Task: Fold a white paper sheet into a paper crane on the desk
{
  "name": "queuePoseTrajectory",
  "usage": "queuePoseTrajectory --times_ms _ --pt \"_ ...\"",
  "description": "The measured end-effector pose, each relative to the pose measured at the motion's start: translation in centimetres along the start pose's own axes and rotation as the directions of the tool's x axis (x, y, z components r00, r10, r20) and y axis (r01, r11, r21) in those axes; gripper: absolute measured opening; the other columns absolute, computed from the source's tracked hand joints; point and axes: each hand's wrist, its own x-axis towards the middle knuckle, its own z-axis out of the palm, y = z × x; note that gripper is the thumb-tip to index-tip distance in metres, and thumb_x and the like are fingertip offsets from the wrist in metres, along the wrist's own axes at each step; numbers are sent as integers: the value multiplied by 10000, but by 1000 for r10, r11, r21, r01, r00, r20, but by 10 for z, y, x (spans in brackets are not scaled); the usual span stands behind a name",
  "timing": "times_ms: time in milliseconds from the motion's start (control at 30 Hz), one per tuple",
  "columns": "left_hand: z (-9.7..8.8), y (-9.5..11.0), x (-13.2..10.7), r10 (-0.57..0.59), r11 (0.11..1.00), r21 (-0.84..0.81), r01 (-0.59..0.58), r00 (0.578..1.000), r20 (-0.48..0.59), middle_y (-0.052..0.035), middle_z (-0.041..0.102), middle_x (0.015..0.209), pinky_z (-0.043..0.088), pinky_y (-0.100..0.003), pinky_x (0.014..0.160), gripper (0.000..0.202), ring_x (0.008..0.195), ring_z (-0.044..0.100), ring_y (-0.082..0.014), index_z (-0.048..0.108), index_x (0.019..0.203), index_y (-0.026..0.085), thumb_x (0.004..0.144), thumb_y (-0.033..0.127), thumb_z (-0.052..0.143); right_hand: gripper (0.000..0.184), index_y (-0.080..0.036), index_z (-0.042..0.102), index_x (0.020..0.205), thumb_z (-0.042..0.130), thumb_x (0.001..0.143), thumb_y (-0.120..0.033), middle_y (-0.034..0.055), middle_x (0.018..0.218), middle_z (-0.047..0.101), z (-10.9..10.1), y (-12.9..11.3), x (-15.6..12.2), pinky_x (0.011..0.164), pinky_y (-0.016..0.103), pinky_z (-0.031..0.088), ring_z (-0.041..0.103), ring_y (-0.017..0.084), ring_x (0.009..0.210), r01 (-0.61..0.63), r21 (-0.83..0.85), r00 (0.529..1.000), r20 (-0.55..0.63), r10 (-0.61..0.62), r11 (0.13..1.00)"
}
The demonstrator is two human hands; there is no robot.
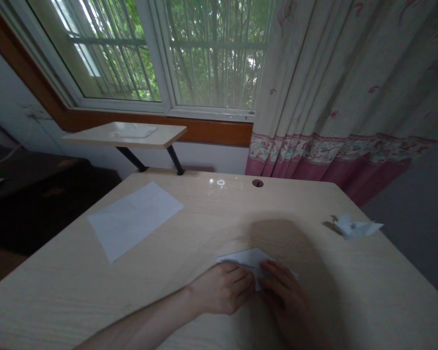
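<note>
A small folded white paper (250, 257) lies on the wooden table (189, 291) in front of me. My left hand (222, 289) rests on its left part with fingers curled and pressed down on the sheet. My right hand (288, 296) lies on its right part, fingers together and pressing the paper flat. Both hands cover the near half of the paper, so its shape there is hidden.
A flat white sheet (134, 218) lies at the table's left. A folded paper figure (353, 226) sits near the right edge. A cable hole (257, 183) is at the back. Behind stand a small raised shelf (126, 134), the window and a curtain (350, 87).
</note>
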Motion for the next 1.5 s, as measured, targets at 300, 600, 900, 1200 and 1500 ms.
queuePoseTrajectory --times_ms 300,600,900,1200,1500 --pt "7 2 8 -182 958 -221 184 983 32 -7 610 796 455 -281 707 111 777 557 -164 584 854 175 938 200 515 373 -249 657 888 435 741 12 18 903 689 -5 -6 7 742 309 525 632 177 844 11 93 997 -83 -4 996" --pt "-10 10 18 -436 776 -407 481 877 204 -49 590 954 400 -339 777 49 898 511 -214 594 949 188 916 216 570 215 -251 580 873 433 868 -94 32 903 632 4 -16 9 731 342 482 594 210 850 -185 30 977 -102 187 982" --pt "4 10 16 -601 594 -520 613 769 218 -37 594 936 386 -322 797 49 922 532 -209 597 872 179 877 198 642 156 -249 548 767 460 895 -262 31 807 585 9 -10 15 705 355 468 563 218 781 -327 192 933 -94 349 926" --pt "5 8 19 -608 559 -528 640 749 264 -8 595 894 364 -316 764 75 891 540 -192 597 845 206 909 179 567 93 -244 563 725 532 807 -276 29 813 562 0 -17 19 727 357 460 559 216 770 -524 297 838 13 546 798" --pt "3 7 21 -682 465 -571 677 685 257 -37 548 893 407 -297 748 102 868 515 -190 577 768 175 865 183 608 119 -242 604 700 559 791 -304 63 881 566 3 -19 18 776 374 471 559 240 846 -505 243 829 -131 543 828"
